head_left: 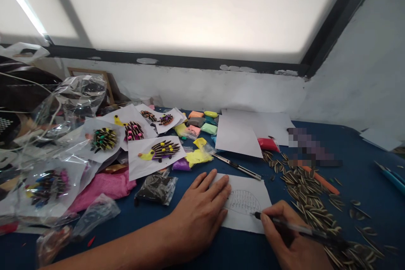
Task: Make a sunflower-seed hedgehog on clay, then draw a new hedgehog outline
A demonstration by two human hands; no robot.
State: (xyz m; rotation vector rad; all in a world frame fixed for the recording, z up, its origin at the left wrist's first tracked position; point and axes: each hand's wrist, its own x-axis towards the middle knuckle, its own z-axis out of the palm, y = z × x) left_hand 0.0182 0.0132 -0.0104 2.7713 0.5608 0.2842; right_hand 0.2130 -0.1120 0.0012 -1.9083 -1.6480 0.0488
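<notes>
A small white sheet of paper (242, 223) lies on the blue table, bearing an oval outline filled with rows of small dark strokes. My left hand (201, 209) rests flat on the sheet's left part, its fingers stretched out. In my right hand (289, 240) is a dark pen (305, 230), gripped with its tip at the lower right of the oval. Just above the sheet lies a utility knife (237, 166). Striped sunflower seeds (311, 202) are heaped beside and partly behind my right hand.
Hedgehog pictures made of seeds and clay, such as one with yellow dots (161, 152), cover the left side. Clay packets (209, 128) and blank white sheets (236, 133) lie at the back. A black clay packet (157, 188) sits near my left hand; blue scissors-like handles (392, 177) are far right.
</notes>
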